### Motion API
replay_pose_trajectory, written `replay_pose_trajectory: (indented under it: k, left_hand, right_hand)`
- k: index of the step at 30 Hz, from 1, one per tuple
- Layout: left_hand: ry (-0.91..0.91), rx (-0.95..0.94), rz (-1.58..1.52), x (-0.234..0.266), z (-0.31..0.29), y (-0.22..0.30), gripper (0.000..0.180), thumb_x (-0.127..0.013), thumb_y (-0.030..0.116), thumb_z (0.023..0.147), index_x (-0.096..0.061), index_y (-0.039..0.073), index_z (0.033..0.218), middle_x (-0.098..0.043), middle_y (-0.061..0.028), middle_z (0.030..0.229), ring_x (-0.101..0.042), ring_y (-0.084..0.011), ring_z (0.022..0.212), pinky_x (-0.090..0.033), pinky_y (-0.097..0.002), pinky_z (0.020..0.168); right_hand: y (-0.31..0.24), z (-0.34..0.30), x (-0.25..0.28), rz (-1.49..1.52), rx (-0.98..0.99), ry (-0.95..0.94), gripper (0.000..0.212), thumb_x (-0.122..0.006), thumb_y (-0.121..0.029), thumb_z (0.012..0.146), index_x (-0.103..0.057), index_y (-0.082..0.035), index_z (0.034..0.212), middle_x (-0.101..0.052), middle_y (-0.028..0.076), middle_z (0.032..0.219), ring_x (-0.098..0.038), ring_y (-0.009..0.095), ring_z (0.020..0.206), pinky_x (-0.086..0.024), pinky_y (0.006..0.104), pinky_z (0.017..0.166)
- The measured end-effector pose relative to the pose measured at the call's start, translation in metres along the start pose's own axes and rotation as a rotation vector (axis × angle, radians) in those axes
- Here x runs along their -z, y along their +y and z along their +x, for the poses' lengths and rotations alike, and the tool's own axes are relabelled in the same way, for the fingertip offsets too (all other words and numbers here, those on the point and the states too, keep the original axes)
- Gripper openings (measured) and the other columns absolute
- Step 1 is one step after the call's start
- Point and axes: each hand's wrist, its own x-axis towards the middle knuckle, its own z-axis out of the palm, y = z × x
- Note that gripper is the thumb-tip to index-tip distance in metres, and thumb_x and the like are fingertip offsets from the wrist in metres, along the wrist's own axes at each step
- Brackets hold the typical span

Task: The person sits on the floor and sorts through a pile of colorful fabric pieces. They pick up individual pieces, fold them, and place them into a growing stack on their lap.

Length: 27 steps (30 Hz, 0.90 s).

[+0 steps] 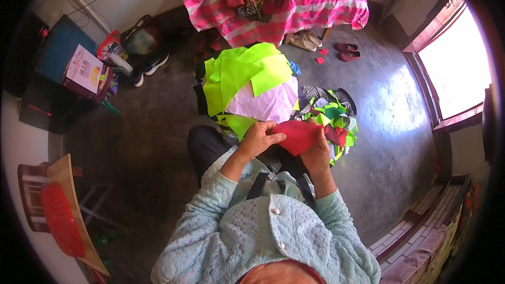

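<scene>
A red piece of cloth (295, 135) is stretched between my two hands in front of my body. My left hand (258, 140) pinches its left edge between thumb and fingers. My right hand (317, 152) grips the opposite edge, its fingertips partly hidden behind the cloth. Just beyond my hands rises a large heap of neon-yellow cloth pieces (231, 73), with a pale pink cloth (265, 100) lying on its near side. Right of the heap, a lower pile of mixed scraps (333, 111) in green, yellow, red and checked cloth lies on the floor.
A bed with a pink checked cover (315, 0) stands at the back, with beige shoes (305, 41) and dark red shoes (347, 51) before it. At left are a white box (84, 69) and a wooden board with a red seat (60, 221). A bright window (455, 58) is at right.
</scene>
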Motion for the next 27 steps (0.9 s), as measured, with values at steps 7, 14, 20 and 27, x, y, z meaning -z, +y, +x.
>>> replay_pose_trajectory:
  k: [7, 14, 20, 27]
  left_hand:
    - [0.125, -0.051, -0.262, 0.063, 0.012, 0.026, 0.029, -0.065, 0.017, 0.081, -0.063, 0.001, 0.105, -0.065, -0.0009, 0.093, -0.058, -0.0076, 0.082, -0.047, -0.0231, 0.078]
    - [0.132, -0.122, -0.322, 0.131, 0.075, 0.058, 0.031, -0.062, 0.014, 0.084, -0.059, 0.0, 0.112, -0.065, -0.0054, 0.101, -0.061, -0.013, 0.089, -0.049, -0.0266, 0.083]
    - [0.147, -0.381, -0.541, 0.147, 0.146, 0.105, 0.027, -0.062, 0.012, 0.084, -0.059, 0.002, 0.109, -0.064, -0.0058, 0.102, -0.062, -0.0158, 0.091, -0.053, -0.0321, 0.081]
    - [0.557, -0.02, -0.046, 0.187, 0.186, -0.003, 0.027, -0.067, 0.005, 0.077, -0.057, -0.001, 0.102, -0.063, -0.0097, 0.094, -0.063, -0.0161, 0.074, -0.057, -0.0296, 0.059]
  right_hand:
    - [-0.012, 0.006, 0.063, -0.714, 0.173, 0.248, 0.025, -0.054, -0.017, 0.092, -0.055, -0.004, 0.114, -0.06, 0.008, 0.112, -0.055, 0.025, 0.109, -0.042, 0.0376, 0.096]
    - [0.012, -0.017, 0.071, -2.084, 0.476, 0.118, 0.037, -0.066, -0.015, 0.076, -0.059, -0.013, 0.112, -0.043, 0.014, 0.135, -0.035, 0.036, 0.129, -0.029, 0.0473, 0.103]
    - [0.013, -0.013, 0.068, -2.126, 0.459, 0.128, 0.039, -0.068, -0.014, 0.073, -0.06, -0.016, 0.111, -0.04, 0.014, 0.136, -0.033, 0.037, 0.13, -0.028, 0.0477, 0.103]
    - [0.01, -0.012, 0.066, -2.11, 0.464, 0.126, 0.039, -0.069, -0.013, 0.071, -0.061, -0.017, 0.109, -0.042, 0.013, 0.135, -0.034, 0.036, 0.129, -0.029, 0.0468, 0.101]
